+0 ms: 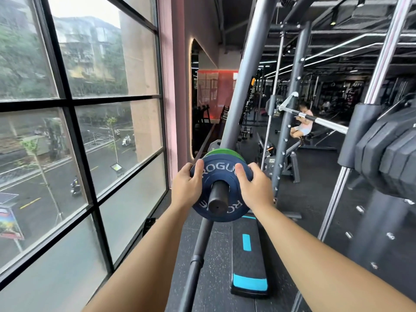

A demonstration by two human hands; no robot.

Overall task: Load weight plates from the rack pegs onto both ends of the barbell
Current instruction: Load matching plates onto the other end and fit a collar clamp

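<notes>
A person's left hand (pixel 186 188) and right hand (pixel 254 188) gripped opposite edges of a blue Rogue plate (pixel 219 174), thumbs pressed on its face and fingers curled behind the rim. The plate sat on a black peg (pixel 218 200) of the slanted rack upright (pixel 243 86), just in front of a green plate (pixel 222 153). A black-and-teal bench (pixel 247 255) lay below, near the window (pixel 78 131).

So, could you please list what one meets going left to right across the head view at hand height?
Window → left hand → blue plate → right hand → perforated upright → black plates.
</notes>
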